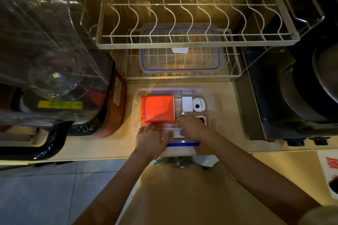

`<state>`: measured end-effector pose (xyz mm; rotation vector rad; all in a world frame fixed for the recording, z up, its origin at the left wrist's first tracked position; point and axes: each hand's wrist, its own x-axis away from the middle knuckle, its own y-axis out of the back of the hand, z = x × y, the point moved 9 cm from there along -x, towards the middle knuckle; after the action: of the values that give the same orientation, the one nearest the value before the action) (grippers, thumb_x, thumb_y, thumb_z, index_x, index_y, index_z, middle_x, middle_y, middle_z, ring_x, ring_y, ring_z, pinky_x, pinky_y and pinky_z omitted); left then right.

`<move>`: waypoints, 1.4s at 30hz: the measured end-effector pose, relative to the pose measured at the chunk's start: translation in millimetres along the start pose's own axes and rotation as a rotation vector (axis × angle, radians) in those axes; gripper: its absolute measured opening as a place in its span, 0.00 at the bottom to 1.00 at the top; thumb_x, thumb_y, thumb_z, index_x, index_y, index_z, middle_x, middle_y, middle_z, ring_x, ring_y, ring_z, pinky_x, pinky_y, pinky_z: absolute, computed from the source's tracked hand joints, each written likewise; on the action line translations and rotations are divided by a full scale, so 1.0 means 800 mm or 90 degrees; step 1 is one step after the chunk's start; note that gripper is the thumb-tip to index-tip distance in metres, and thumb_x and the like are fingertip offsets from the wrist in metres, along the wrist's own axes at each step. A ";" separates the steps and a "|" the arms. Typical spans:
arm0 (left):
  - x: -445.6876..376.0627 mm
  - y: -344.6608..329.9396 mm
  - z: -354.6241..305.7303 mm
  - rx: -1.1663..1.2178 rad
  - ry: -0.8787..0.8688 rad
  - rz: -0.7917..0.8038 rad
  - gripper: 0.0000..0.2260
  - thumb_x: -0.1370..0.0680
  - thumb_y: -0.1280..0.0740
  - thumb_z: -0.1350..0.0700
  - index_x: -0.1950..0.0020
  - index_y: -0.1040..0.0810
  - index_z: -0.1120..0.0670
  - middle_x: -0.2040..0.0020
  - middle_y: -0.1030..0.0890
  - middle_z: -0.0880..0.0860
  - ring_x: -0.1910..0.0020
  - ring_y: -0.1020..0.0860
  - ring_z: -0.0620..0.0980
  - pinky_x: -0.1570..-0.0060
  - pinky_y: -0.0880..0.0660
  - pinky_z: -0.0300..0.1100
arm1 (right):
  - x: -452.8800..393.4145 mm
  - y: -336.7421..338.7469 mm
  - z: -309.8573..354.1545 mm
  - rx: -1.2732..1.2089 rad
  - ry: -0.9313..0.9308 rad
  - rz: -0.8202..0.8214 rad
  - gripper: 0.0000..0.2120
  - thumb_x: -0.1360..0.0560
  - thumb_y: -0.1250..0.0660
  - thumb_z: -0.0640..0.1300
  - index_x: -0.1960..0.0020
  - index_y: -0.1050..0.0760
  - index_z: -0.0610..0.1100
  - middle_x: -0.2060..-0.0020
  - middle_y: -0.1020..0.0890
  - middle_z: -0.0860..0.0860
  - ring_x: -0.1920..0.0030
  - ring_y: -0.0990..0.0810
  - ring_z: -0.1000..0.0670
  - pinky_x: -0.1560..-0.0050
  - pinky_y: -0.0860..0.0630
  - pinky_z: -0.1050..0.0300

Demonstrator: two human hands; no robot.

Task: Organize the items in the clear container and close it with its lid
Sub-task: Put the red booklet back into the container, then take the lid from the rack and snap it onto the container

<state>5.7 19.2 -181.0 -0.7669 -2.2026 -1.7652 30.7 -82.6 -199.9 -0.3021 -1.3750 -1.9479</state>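
The clear container [136, 107] stands on the wooden counter in front of me. Inside lie an orange-red flat pack [157, 108] at the left, a white charger block [187, 103] and a small white round device [198, 105] at the right, and a small red-and-black card [203, 120]. Both hands reach into its near side onto a white paper item [173, 131]. My left hand [150, 138] lies with fairly straight fingers on it. My right hand [191, 127] has its fingers curled down over it. The clear lid with blue seal [180, 68] lies in the lower wire rack behind.
A white wire dish rack [192, 42] overhangs the back of the counter. A clear-domed appliance [51, 60] with a black hose stands at the left. A dark metal cooker [292, 97] stands at the right. The counter's front edge [91, 159] runs just below my hands.
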 end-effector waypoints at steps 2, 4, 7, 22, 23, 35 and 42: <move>-0.003 -0.006 0.001 0.011 0.010 0.025 0.24 0.22 0.52 0.41 0.39 0.26 0.54 0.38 0.22 0.54 0.37 0.27 0.52 0.34 0.36 0.49 | 0.000 0.000 0.000 0.006 0.000 0.004 0.19 0.25 0.36 0.34 0.35 0.26 0.44 0.39 0.22 0.44 0.37 0.27 0.45 0.37 0.29 0.49; -0.007 -0.011 0.004 0.008 0.014 0.044 0.25 0.22 0.51 0.39 0.38 0.27 0.53 0.37 0.22 0.54 0.37 0.26 0.52 0.33 0.36 0.50 | -0.001 0.001 -0.001 0.007 -0.003 -0.005 0.19 0.26 0.36 0.35 0.36 0.25 0.44 0.40 0.22 0.44 0.38 0.26 0.45 0.38 0.28 0.50; -0.009 -0.011 0.006 0.020 0.018 0.037 0.26 0.23 0.50 0.37 0.41 0.24 0.52 0.40 0.21 0.54 0.41 0.24 0.52 0.36 0.33 0.49 | -0.002 -0.001 -0.002 -0.003 -0.004 -0.001 0.18 0.26 0.36 0.35 0.36 0.25 0.43 0.40 0.22 0.44 0.39 0.25 0.45 0.39 0.28 0.51; -0.002 -0.001 0.003 0.038 0.015 0.000 0.24 0.23 0.49 0.39 0.41 0.25 0.53 0.42 0.20 0.53 0.44 0.23 0.51 0.42 0.30 0.45 | 0.006 -0.003 -0.010 -0.132 -0.007 0.008 0.15 0.23 0.42 0.36 0.38 0.24 0.39 0.42 0.20 0.42 0.44 0.21 0.44 0.42 0.25 0.48; -0.001 0.001 0.003 0.038 0.009 -0.008 0.23 0.22 0.49 0.39 0.40 0.25 0.53 0.42 0.20 0.53 0.44 0.23 0.51 0.42 0.30 0.45 | 0.008 0.000 -0.012 -0.145 -0.009 -0.001 0.15 0.22 0.43 0.36 0.38 0.25 0.39 0.43 0.19 0.42 0.45 0.21 0.44 0.42 0.24 0.48; -0.025 0.094 0.000 0.200 0.033 -0.118 0.14 0.25 0.41 0.49 0.51 0.18 0.52 0.52 0.16 0.59 0.49 0.20 0.60 0.50 0.24 0.49 | 0.054 0.111 -0.067 -0.463 -0.094 -0.221 0.12 0.22 0.40 0.38 0.42 0.22 0.38 0.48 0.19 0.44 0.51 0.22 0.52 0.56 0.27 0.73; -0.059 0.197 0.013 0.362 0.031 -0.319 0.11 0.24 0.36 0.58 0.45 0.20 0.57 0.51 0.16 0.60 0.51 0.19 0.56 0.51 0.26 0.43 | 0.076 0.190 -0.112 -0.600 -0.137 -0.463 0.09 0.21 0.41 0.38 0.46 0.24 0.41 0.63 0.21 0.50 0.63 0.22 0.52 0.60 0.24 0.60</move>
<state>129.2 39.7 -73.4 -0.0452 -2.8206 -1.1687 108.0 -213.9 -92.6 -0.4927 -0.5927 -3.1845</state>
